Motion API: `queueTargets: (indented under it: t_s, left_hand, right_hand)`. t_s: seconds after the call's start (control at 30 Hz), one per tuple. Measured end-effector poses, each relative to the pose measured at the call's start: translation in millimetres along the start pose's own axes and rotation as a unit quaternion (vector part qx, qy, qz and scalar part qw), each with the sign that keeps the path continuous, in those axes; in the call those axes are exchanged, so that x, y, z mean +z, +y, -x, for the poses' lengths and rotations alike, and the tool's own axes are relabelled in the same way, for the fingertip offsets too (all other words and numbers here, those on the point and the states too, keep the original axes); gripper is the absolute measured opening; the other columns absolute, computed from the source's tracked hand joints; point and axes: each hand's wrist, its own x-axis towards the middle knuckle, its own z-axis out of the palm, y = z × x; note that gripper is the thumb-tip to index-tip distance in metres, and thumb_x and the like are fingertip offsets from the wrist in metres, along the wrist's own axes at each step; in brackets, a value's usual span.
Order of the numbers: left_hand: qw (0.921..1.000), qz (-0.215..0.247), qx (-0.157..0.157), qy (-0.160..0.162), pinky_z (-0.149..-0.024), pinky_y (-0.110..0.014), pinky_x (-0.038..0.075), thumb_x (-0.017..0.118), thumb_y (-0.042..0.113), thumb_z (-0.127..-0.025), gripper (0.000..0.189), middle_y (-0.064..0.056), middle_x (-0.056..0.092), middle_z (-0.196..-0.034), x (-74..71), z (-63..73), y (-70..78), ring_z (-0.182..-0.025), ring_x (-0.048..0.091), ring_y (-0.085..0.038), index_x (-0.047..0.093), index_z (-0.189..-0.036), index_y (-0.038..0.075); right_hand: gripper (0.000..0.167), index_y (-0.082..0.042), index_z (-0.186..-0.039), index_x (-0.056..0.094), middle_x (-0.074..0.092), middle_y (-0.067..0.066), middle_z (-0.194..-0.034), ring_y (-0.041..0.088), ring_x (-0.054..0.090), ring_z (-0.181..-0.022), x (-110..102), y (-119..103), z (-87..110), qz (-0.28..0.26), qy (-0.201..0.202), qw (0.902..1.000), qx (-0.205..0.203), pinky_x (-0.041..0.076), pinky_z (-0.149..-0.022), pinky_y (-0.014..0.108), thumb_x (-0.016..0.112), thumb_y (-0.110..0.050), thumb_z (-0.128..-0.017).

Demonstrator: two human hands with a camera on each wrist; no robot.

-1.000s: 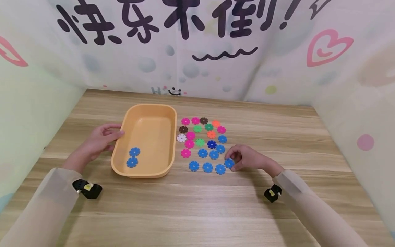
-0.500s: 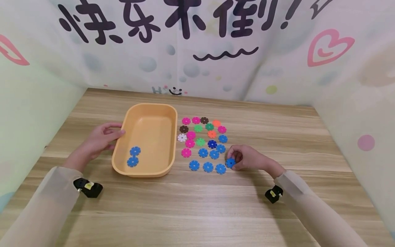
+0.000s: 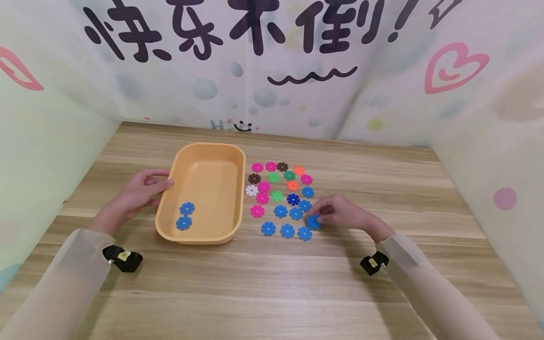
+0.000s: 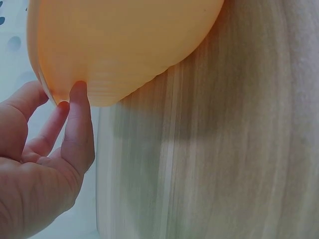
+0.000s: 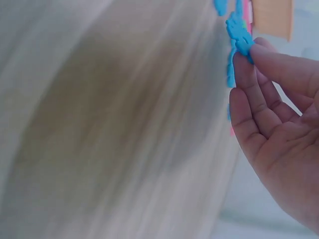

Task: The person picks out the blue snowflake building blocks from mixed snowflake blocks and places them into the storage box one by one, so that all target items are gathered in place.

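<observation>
My left hand [image 3: 142, 191] holds the left rim of an orange plastic tray [image 3: 242, 189], thumb over the edge and fingertips against the outer wall, as the left wrist view also shows. Two blue snowflake discs [image 3: 184, 223] lie inside the tray, near its front left. Between thumb and fingers, my right hand [image 3: 342, 212] pinches another blue snowflake disc [image 5: 240, 36], lifted and tilted in the right wrist view. Several blue discs [image 3: 287, 231] lie flat just left of that hand. The remaining fingers of the right hand are loosely bent.
Between tray and right hand, pink [image 3: 257, 211], green [image 3: 277, 196], orange [image 3: 293, 185], brown [image 3: 254, 178], white [image 3: 251, 190] and dark blue discs [image 3: 293, 199] lie scattered. The wooden table [image 3: 272, 293] is bounded by a printed backdrop [image 3: 297, 104] behind and at the sides.
The right hand has picked its blue disc up from the table's surface and tilted it, shifting slightly left. My left hand stays on the tray rim.
</observation>
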Motion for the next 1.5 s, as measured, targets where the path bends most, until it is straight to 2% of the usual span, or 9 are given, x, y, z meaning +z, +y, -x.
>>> queueTargets:
  t_s: [0.27, 0.37, 0.6, 0.8, 0.9, 1.07, 1.5]
  left_hand:
    - [0.9999, 0.009, 0.001, -0.004, -0.068, -0.027, 0.054, 0.055, 0.034, -0.092, 0.064, -0.025, 0.042, -0.124, 0.3, -1.0, -0.2, -0.078, 0.059, -0.002, 0.03, -0.138, -0.003]
    - [0.9999, 0.012, 0.0, -0.005, -0.068, -0.027, 0.054, 0.054, 0.034, -0.092, 0.064, -0.025, 0.041, -0.124, 0.6, -0.5, -0.1, -0.078, 0.059, -0.002, 0.03, -0.138, -0.003]
    - [0.9999, 0.009, 0.001, -0.004, -0.069, -0.027, 0.054, 0.055, 0.035, -0.092, 0.064, -0.026, 0.041, -0.126, 1.1, 0.0, 0.3, -0.078, 0.058, -0.002, 0.031, -0.138, -0.002]
    - [0.9998, 0.018, 0.002, -0.011, -0.069, -0.026, 0.054, 0.054, 0.032, -0.093, 0.064, -0.028, 0.039, -0.129, 1.3, -2.9, -1.7, -0.079, 0.059, -0.001, 0.028, -0.139, -0.003]
    - [0.9997, 0.022, 0.0, -0.011, -0.069, -0.027, 0.054, 0.054, 0.032, -0.093, 0.063, -0.028, 0.039, -0.13, 1.2, -3.3, -2.2, -0.079, 0.058, -0.001, 0.027, -0.139, -0.003]
    - [0.9997, 0.021, -0.002, -0.011, -0.069, -0.027, 0.054, 0.054, 0.034, -0.092, 0.065, -0.027, 0.038, -0.13, 0.7, -3.6, -2.9, -0.079, 0.058, -0.001, 0.027, -0.14, -0.003]
    - [0.9998, 0.018, 0.006, -0.01, -0.069, -0.028, 0.054, 0.055, 0.035, -0.091, 0.065, -0.027, 0.041, -0.125, -0.4, -3.5, -4.6, -0.079, 0.059, -0.001, 0.029, -0.138, -0.003]
  right_hand:
    - [0.021, -0.001, -0.104, 0.068, 0.065, 0.006, -0.101, 0.018, 0.06, -0.088, -4, -20, -19.5, 0.003, 0.0, 0.9999, -0.015, 0.052, -0.077, 0.028, 0.059, 0.005, -0.086]
    - [0.021, -0.001, -0.104, 0.068, 0.066, 0.005, -0.098, 0.017, 0.057, -0.08, -4, -32, -30.3, 0.016, -0.003, 0.9994, -0.032, 0.052, -0.073, 0.028, 0.06, 0.004, -0.085]
    - [0.019, 0.001, -0.103, 0.068, 0.063, 0.003, -0.093, 0.017, 0.054, -0.078, 0, -59, -57.8, 0.012, -0.014, 0.9983, -0.056, 0.051, -0.071, 0.027, 0.061, 0.003, -0.085]
    - [0.018, -0.003, -0.101, 0.07, 0.065, 0.002, -0.089, 0.015, 0.054, -0.071, 3, -82, -82.9, 0.023, -0.022, 0.9963, -0.079, 0.05, -0.064, 0.024, 0.062, 0.002, -0.086]
    - [0.019, -0.003, -0.102, 0.069, 0.066, 0.002, -0.093, 0.015, 0.057, -0.075, 5, -93, -94.6, 0.013, -0.028, 0.9957, -0.088, 0.051, -0.069, 0.024, 0.062, 0.002, -0.085]
    - [0.021, -0.001, -0.105, 0.068, 0.064, 0.004, -0.099, 0.015, 0.059, -0.084, 9, -107, -113.1, -0.018, -0.036, 0.9964, -0.074, 0.051, -0.076, 0.023, 0.061, 0.003, -0.085]
    - [0.022, 0.002, -0.106, 0.067, 0.066, 0.008, -0.103, 0.012, 0.06, -0.087, 22, -136, -162.9, -0.013, -0.05, 0.995, -0.085, 0.049, -0.078, 0.02, 0.062, 0.003, -0.084]
